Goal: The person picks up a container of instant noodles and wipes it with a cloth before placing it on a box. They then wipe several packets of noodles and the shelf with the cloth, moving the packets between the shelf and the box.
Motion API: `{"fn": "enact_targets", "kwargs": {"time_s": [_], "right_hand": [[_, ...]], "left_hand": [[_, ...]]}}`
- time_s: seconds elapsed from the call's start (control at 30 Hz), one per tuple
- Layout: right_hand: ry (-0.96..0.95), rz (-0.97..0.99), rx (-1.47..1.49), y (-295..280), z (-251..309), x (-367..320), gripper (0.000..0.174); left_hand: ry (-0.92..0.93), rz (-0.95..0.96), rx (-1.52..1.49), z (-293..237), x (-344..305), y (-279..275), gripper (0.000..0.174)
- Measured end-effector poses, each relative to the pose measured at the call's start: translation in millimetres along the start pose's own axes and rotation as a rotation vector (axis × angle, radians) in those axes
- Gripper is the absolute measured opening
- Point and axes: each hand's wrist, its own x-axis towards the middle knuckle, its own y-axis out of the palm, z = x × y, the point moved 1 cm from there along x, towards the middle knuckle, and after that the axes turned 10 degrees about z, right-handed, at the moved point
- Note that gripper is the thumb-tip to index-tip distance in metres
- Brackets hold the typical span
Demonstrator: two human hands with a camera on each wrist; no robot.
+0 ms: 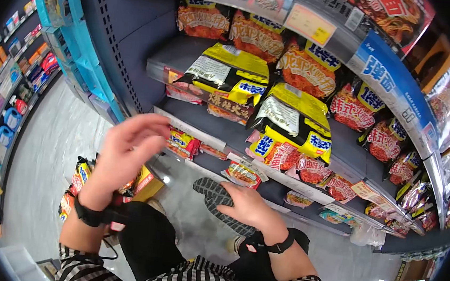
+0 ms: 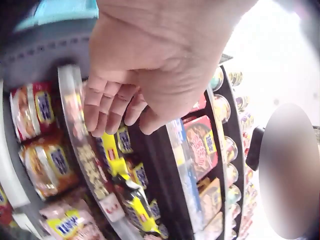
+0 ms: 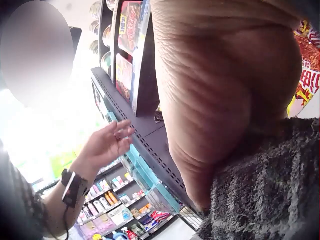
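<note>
My right hand [image 1: 248, 207] grips a dark grey checked cloth [image 1: 208, 187], low in front of the shelf. Up close in the right wrist view, the same cloth [image 3: 265, 185] looks fluffy and hangs below the hand. Raised at the shelf's left end is my left hand [image 1: 131, 145], holding nothing, its fingers loosely bent. Two yellow-and-black noodle packs lie face down near the shelf edge, one on the left [image 1: 228, 71] and one in the middle [image 1: 293, 120]. Behind them stand orange-red noodle packs [image 1: 309, 67].
Lower shelf tiers hold more noodle packs [image 1: 243, 174]. On the floor to the left are a yellow carton [image 1: 149, 184] and several packs [image 1: 80, 173]. A perforated upright [image 1: 105, 39] bounds the shelf on the left, beside a turquoise rack [image 1: 76, 31]. Price strips [image 1: 380, 74] overhang above.
</note>
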Motion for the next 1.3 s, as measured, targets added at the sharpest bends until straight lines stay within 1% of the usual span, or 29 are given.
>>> {"fn": "enact_targets", "kwargs": {"time_s": [0.03,0.07,0.1,0.13,0.23,0.27,0.3,0.33,0.4,0.43,0.53,0.57,0.6,0.7,0.77,0.87,0.97,1.03,1.13,1.2,1.27,1.3], "right_hand": [[0.009,0.007,-0.010,1.4,-3.3,-0.4,0.057],[0.018,0.011,-0.021,2.3,-6.2,-0.9,0.059],[0.006,-0.022,-0.077,4.0,-7.5,-2.3,0.053],[-0.008,-0.040,-0.091,6.3,-10.8,-2.6,0.053],[-0.031,-0.085,-0.145,6.1,-13.7,-5.4,0.054],[-0.020,-0.056,-0.136,3.7,-11.6,-6.9,0.055],[-0.010,-0.026,-0.126,1.5,-9.2,-8.1,0.056],[-0.012,-0.035,-0.129,-1.3,-5.1,-9.5,0.056],[0.056,0.044,-0.104,-3.9,0.0,-10.4,0.057],[0.050,0.052,-0.108,-3.6,0.0,-10.4,0.057],[0.046,0.059,-0.081,3.8,-2.9,-7.7,0.056],[0.069,0.105,-0.072,5.1,-2.7,-6.7,0.055],[0.065,0.103,-0.077,5.6,-2.5,-6.8,0.055],[0.020,0.098,-0.103,12.0,-5.6,-7.1,0.055],[0.012,0.105,-0.107,16.1,-7.1,-6.2,0.054],[0.007,0.124,-0.118,12.5,-4.5,-5.1,0.052],[0.011,0.101,-0.107,17.4,-5.9,-4.8,0.053],[-0.037,0.018,-0.162,23.7,-11.8,-3.7,0.053],[0.010,0.072,-0.117,20.2,-6.8,-4.0,0.052],[0.021,0.068,-0.093,19.0,-3.5,-4.3,0.050],[-0.020,0.037,-0.108,24.0,-4.6,-2.9,0.050],[-0.013,0.054,-0.112,26.4,-5.0,-1.4,0.051]], "left_hand": [[0.000,0.074,-0.139,-1.3,10.6,16.0,0.029],[-0.004,0.136,-0.202,-0.3,20.7,31.6,0.029],[-0.030,0.216,-0.258,3.1,28.5,43.8,0.031],[-0.076,0.283,-0.336,3.0,34.0,57.4,0.033],[-0.224,0.368,-0.515,9.5,47.1,92.6,0.044],[-0.272,0.383,-0.567,9.1,51.1,101.5,0.050],[-0.252,0.409,-0.603,9.3,56.0,108.4,0.057],[-0.246,0.412,-0.596,7.1,62.4,113.2,0.057],[-0.379,0.369,-0.749,4.6,77.6,121.3,0.056],[-0.400,0.350,-0.774,5.6,85.3,125.6,0.055],[-0.391,0.312,-0.796,-4.9,99.3,138.2,0.053],[-0.391,0.269,-0.822,-4.6,102.2,143.0,0.047],[-0.385,0.265,-0.820,-1.5,105.3,147.6,0.047],[-0.407,0.173,-0.827,0.7,108.5,155.5,0.032],[-0.370,0.153,-0.806,2.1,107.0,158.9,0.031],[-0.331,0.119,-0.777,0.2,99.7,158.1,0.032],[-0.225,0.117,-0.772,-15.3,84.0,142.4,0.035],[-0.176,0.048,-0.739,-22.6,80.1,121.4,0.035],[-0.086,-0.051,-0.669,-33.1,83.5,81.8,0.036],[-0.133,-0.105,-0.653,-33.5,95.6,54.0,0.034],[-0.161,-0.065,-0.584,-31.4,107.8,30.7,0.031],[-0.256,-0.112,-0.515,-34.2,113.7,25.0,0.029]]}}
